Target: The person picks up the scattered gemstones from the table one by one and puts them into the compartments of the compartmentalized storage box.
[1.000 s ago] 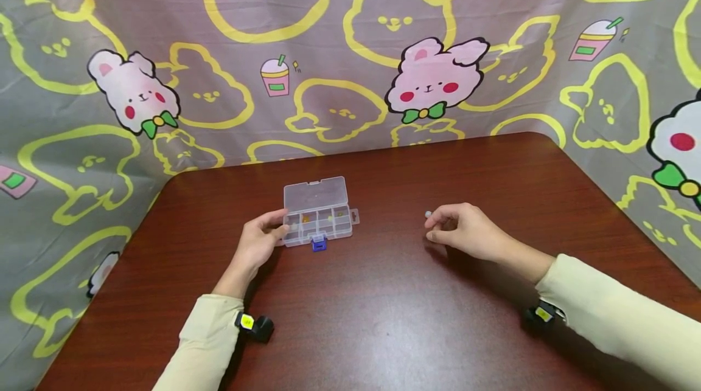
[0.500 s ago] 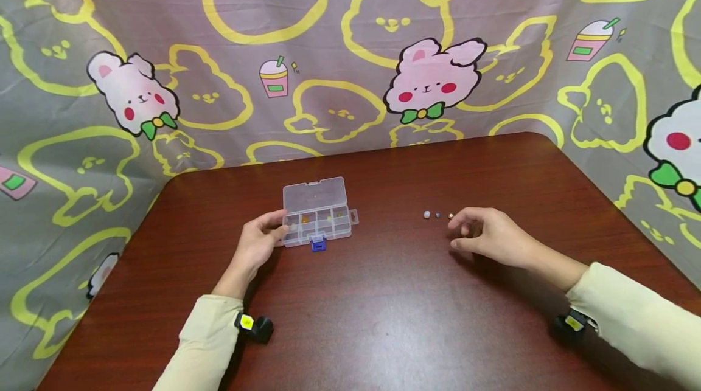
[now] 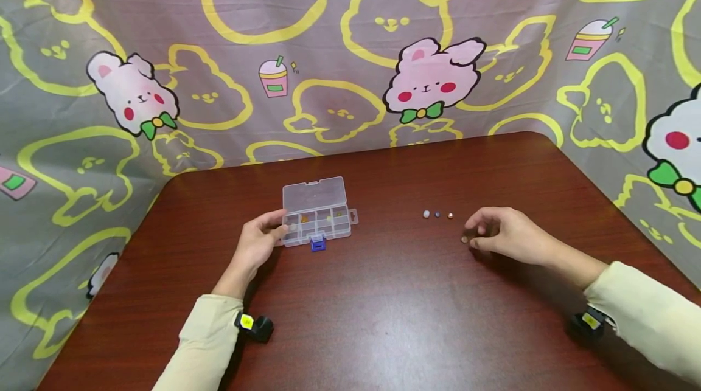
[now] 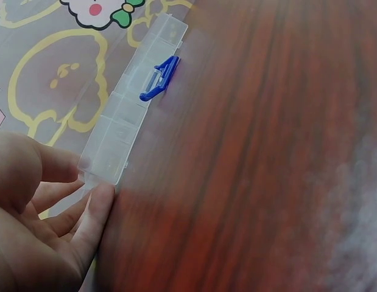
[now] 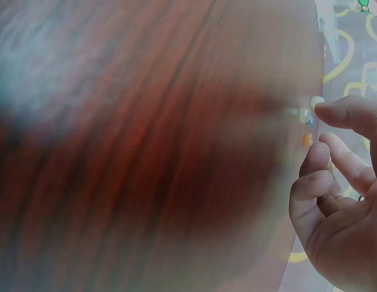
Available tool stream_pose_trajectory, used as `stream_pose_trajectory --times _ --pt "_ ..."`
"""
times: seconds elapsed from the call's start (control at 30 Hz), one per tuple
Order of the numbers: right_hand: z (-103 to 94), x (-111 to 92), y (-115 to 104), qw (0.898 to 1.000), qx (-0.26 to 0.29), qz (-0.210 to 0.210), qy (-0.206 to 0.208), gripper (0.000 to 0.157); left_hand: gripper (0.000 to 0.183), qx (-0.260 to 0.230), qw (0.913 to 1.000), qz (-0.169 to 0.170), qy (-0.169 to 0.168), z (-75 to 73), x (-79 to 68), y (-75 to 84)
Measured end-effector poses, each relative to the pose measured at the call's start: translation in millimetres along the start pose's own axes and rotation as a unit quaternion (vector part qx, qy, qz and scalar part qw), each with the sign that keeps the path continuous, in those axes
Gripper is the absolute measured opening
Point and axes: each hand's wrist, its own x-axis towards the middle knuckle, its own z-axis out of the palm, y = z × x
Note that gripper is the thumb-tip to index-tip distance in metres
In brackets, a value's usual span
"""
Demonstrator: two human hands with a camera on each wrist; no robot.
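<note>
My left hand (image 3: pixel 260 239) grips the left end of a clear plastic compartment box (image 3: pixel 292 239), thumb at its front corner. The box's lid (image 3: pixel 314 194) stands raised at the back, and a blue latch (image 3: pixel 318 244) hangs at the front. Small orange pieces (image 3: pixel 305 219) and pale bits lie in some back compartments. My right hand (image 3: pixel 506 233) is over the table at the right, thumb and forefinger apart. Right at its fingertips is a small brownish bead (image 3: pixel 463 239). Beyond lie a whitish bead (image 3: pixel 426 214), a blue-grey bead (image 3: pixel 437 214) and an orange-and-white bead (image 3: pixel 450 216) in a row.
The dark red-brown wooden table (image 3: pixel 383 306) has a rounded far right corner. A patterned cloth (image 3: pixel 339 44) with rabbits and yellow outlines hangs close behind and beside it. Each wrist wears a small black camera, such as the left one (image 3: pixel 257 327).
My right hand has moved right and slightly towards me, uncovering the row of three beads; the brownish bead now shows at its fingertips. The left hand and the box have stayed put.
</note>
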Motion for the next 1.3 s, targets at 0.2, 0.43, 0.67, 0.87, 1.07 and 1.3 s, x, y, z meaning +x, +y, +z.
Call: stream_pose_trajectory --times 0.2,0.43,0.67,0.87,1.07,1.3 --pt "0.4 0 3 1.0 0.015 0.0 -0.017 0.018 0.039 0.003 1.0 0.001 0.001 -0.5 -0.5 0.4" --pt "5.0 2 4 1.0 0.012 -0.013 -0.015 0.015 0.04 0.003 1.0 0.001 0.0 0.3 -1.2 1.1" --pt "6.9 3 6 1.0 0.007 -0.012 -0.011 0.014 0.039 0.005 1.0 0.0 0.001 -0.1 -0.3 1.2" --pt "8.0 3 6 1.0 0.01 -0.005 -0.011 0.014 0.039 0.005 1.0 0.001 0.0 -0.1 -0.8 1.8" --pt "8.9 4 5 1.0 0.006 -0.006 -0.007 0.013 0.039 0.004 1.0 0.002 0.003 -0.3 -0.2 0.6" --pt "10.6 5 6 1.0 0.006 -0.004 -0.01 0.013 0.04 0.0 1.0 0.001 0.001 0.3 0.8 -0.6"
